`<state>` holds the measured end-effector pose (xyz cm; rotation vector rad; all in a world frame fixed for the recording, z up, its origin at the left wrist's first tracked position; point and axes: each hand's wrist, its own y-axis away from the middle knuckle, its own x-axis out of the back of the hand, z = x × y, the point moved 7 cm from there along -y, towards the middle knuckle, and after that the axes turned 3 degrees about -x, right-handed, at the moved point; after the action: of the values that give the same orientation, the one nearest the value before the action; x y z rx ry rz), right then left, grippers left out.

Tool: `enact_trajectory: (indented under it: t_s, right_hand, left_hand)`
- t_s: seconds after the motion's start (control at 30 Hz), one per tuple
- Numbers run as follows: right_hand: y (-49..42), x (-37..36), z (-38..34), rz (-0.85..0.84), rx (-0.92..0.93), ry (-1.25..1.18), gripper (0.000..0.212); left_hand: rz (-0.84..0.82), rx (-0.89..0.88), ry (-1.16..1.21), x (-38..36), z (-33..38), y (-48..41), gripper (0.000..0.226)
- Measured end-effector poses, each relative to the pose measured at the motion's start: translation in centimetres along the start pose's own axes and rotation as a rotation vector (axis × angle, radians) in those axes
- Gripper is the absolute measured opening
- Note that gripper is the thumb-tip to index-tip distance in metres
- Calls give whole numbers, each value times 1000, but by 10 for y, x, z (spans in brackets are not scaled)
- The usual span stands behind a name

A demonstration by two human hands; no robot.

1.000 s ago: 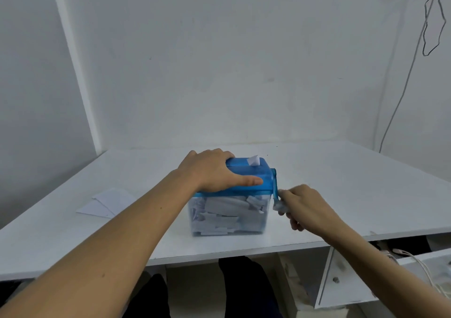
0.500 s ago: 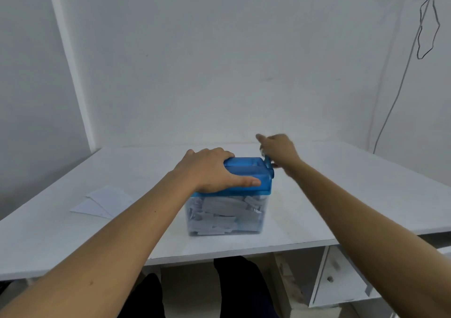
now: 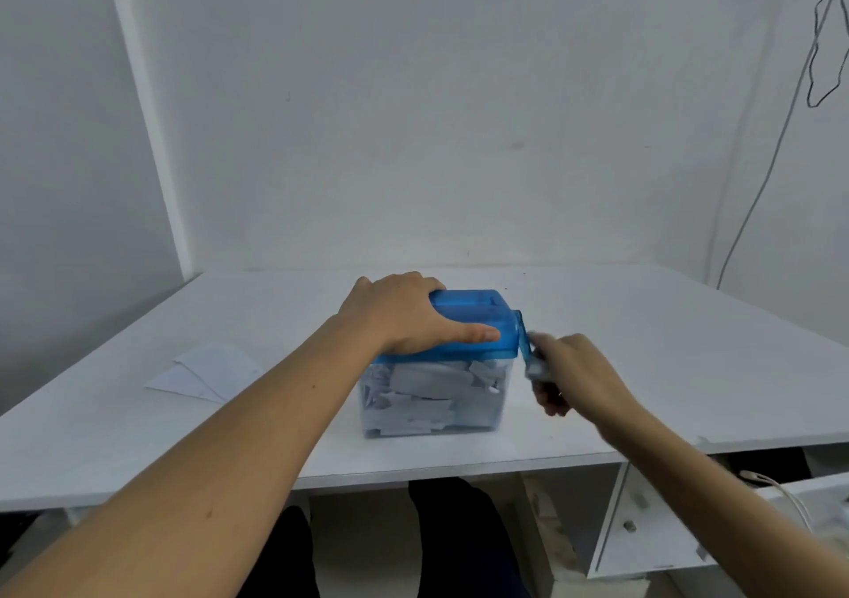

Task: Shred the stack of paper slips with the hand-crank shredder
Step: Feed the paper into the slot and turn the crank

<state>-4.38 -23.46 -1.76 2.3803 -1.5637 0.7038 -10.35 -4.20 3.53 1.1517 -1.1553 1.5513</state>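
Hand-crank shredder [image 3: 464, 322] sits near the front middle of the white tabletop [image 3: 666, 354], its blue lid on a clear bin [image 3: 436, 414] packed with white paper shreds [image 3: 427, 391]. We hold it down with our left hand [image 3: 404, 312]: palm on the lid's left part, fingers curled over the far edge, thumb lying along the front face. Our right hand [image 3: 574, 372] is just to the right of the bin, blurred, its fingers wrapped round the pale knob of the blue crank [image 3: 526, 340], which points down and toward us from the lid's right end. Well to the left, the paper slips [image 3: 206, 372] lie flat on the tabletop, fanned slightly and apart from the shredder. A thin cable [image 3: 758, 184] runs down the right wall. Below the tabletop on the right a white drawer [image 3: 643, 519] shows.
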Motion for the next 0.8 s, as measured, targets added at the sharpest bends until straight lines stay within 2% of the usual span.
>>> enact_trajectory:
  t_s: [0.07,0.13,0.2,0.33,0.4,0.47,0.53,0.67,0.8]
  right_hand:
    - [8,20,-27,-30,70,-31,54]
    - [5,29,-43,-95,111,-59,49]
    - [-8,33,-50,-88,134,-102,45]
    - [-44,32,-62,95,141,-185,45]
    - [-65,33,-65,200,137,-142,45]
    - [-87,27,-60,231,128,-87,43]
    - [-106,13,-45,154,62,3,39]
    - [-115,-18,-4,-117,-162,144,25]
    - [-116,-11,-5,-92,-154,154,22]
  left_hand:
    - [-1,4,5,2,0,-1,99]
    - [-8,-8,-8,0,3,1,99]
    - [-16,-13,-17,0,3,1,104]
    - [-7,-9,-6,1,3,0,103]
    - [-4,-16,-12,0,3,-1,105]
    - [-8,-19,-5,-1,2,-1,104]
    - [-10,-20,8,-1,1,-1,101]
    - [-33,-20,12,-3,2,-4,95]
    - [-72,-18,10,-2,0,-5,93]
